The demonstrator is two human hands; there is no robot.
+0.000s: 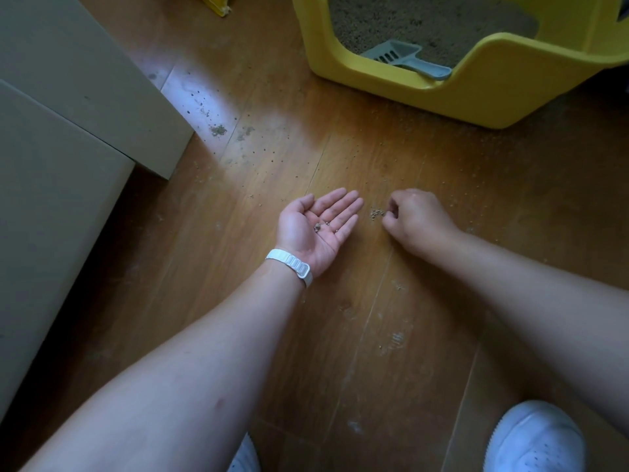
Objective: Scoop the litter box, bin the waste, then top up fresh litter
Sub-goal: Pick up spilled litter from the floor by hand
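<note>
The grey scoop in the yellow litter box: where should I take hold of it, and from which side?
Take the scoop by its handle, coming from the front. The handle rests on the low front rim of the litter box, while the slotted head lies farther in, on the litter.

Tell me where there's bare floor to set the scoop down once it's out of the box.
Cleanest patch: the floor between the left forearm and the cardboard box. The strip between both forearms is free but specked. Crowded: a litter pile between left hand and right hand, and scattered grains at the cardboard box's far corner.
</note>
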